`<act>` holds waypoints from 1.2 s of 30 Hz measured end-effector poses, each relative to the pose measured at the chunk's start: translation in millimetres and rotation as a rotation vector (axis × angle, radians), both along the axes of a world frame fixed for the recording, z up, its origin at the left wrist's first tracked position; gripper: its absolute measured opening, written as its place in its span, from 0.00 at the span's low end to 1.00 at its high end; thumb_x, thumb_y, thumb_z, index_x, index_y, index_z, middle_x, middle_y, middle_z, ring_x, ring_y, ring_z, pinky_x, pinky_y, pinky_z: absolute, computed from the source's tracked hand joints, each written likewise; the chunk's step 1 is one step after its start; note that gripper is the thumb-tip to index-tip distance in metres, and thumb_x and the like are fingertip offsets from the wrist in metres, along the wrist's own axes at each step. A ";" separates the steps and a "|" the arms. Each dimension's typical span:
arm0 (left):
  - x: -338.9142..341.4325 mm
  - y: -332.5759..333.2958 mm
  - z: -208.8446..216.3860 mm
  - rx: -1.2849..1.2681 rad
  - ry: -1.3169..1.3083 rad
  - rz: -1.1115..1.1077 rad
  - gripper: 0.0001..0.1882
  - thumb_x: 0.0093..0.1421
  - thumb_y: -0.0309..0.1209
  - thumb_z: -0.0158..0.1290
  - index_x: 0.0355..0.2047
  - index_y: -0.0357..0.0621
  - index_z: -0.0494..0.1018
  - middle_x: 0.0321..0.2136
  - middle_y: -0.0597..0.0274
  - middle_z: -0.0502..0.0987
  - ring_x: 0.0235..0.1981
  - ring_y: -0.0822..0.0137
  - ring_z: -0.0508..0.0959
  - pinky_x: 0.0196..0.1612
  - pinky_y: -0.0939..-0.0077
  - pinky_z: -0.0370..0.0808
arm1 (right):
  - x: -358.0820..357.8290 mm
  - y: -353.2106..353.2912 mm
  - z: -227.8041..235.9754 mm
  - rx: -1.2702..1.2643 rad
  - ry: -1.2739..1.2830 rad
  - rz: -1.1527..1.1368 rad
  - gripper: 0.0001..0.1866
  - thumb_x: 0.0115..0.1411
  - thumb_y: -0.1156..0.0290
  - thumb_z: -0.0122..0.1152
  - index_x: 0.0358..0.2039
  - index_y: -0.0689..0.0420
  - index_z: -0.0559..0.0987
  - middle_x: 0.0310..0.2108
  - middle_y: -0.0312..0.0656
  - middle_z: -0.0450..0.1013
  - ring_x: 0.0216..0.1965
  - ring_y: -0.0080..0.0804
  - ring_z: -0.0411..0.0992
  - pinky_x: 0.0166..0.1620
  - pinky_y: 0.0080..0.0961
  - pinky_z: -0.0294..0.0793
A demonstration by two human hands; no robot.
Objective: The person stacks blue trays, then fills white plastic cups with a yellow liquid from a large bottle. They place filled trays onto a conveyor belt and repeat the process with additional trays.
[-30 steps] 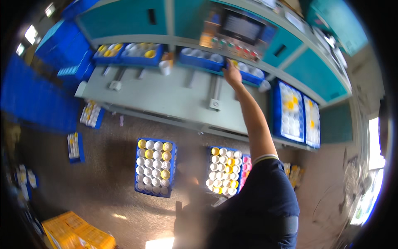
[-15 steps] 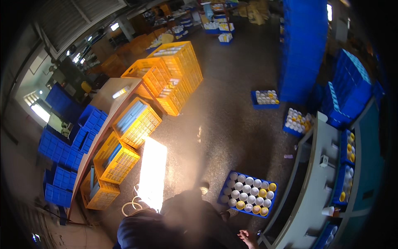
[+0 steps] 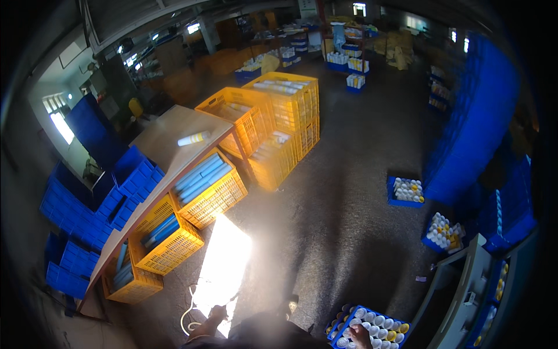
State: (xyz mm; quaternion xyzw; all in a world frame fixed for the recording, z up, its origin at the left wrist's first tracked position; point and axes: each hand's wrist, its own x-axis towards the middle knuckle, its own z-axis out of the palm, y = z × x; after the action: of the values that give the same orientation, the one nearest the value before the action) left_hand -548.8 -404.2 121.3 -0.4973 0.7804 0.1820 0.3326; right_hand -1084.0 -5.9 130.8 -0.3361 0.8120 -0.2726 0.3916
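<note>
At the lower edge, my left hand (image 3: 216, 315) hangs in front of a bright sunlit patch on the floor, near a pale looped cord (image 3: 187, 317). It looks rounded, but its fingers are too small and blurred to read. My right hand (image 3: 359, 335) overlaps a blue crate (image 3: 405, 321) at the lower right, filled with upright tubes (image 3: 381, 320) with white and some yellow round ends. Whether that hand touches the tubes or passes above them I cannot tell; most of its fingers are hidden. More darkened tube ends (image 3: 336, 320) show along the crate's left side.
Yellow crates (image 3: 168, 250) holding blue tubes stand under a long table (image 3: 168, 129) on the left. A white-and-yellow tube (image 3: 193, 139) lies on top. Blue bins (image 3: 75, 209) line its far side. A tall blue stack (image 3: 479, 122) and a grey cabinet (image 3: 465, 291) stand right.
The view has tilted upward, so the scene sits lower. My left hand has come into sight. My right hand now appears over the crate of tubes, where before it was beside it.
</note>
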 end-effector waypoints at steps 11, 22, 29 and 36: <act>-182.1 -180.6 128.8 -0.282 0.619 0.666 0.21 0.62 0.43 0.43 0.28 0.41 0.79 0.32 0.46 0.79 0.37 0.47 0.79 0.41 0.55 0.74 | -55.2 -243.9 80.6 0.255 -0.381 0.183 0.24 0.61 0.58 0.61 0.48 0.66 0.73 0.35 0.46 0.79 0.33 0.29 0.77 0.37 0.24 0.76; -222.8 -388.8 222.3 -0.842 1.067 0.698 0.07 0.58 0.26 0.52 0.24 0.41 0.76 0.22 0.57 0.78 0.24 0.58 0.78 0.32 0.65 0.73 | -205.9 -402.2 -29.3 0.309 0.012 0.313 0.26 0.55 0.51 0.58 0.47 0.58 0.79 0.44 0.55 0.76 0.49 0.53 0.73 0.52 0.42 0.72; -148.0 -539.1 432.4 -1.603 0.439 0.734 0.13 0.64 0.36 0.50 0.41 0.40 0.77 0.38 0.51 0.78 0.38 0.55 0.78 0.43 0.60 0.74 | -281.0 -570.4 41.7 0.311 0.111 0.374 0.28 0.58 0.51 0.58 0.51 0.59 0.76 0.47 0.55 0.76 0.51 0.52 0.73 0.54 0.39 0.71; -257.6 -684.0 351.5 -1.432 0.683 0.282 0.17 0.63 0.32 0.53 0.50 0.37 0.70 0.41 0.44 0.74 0.43 0.44 0.74 0.45 0.57 0.72 | -308.9 -678.7 38.3 0.441 0.042 0.325 0.28 0.59 0.50 0.58 0.52 0.58 0.76 0.48 0.53 0.75 0.51 0.50 0.73 0.53 0.38 0.71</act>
State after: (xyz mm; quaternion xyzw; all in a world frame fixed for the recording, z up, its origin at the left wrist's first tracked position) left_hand -806.4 -1088.2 472.8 -0.6004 0.6960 -0.1803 -0.3500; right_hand -1392.9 -684.6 169.0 -0.3743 0.7951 -0.0156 0.4769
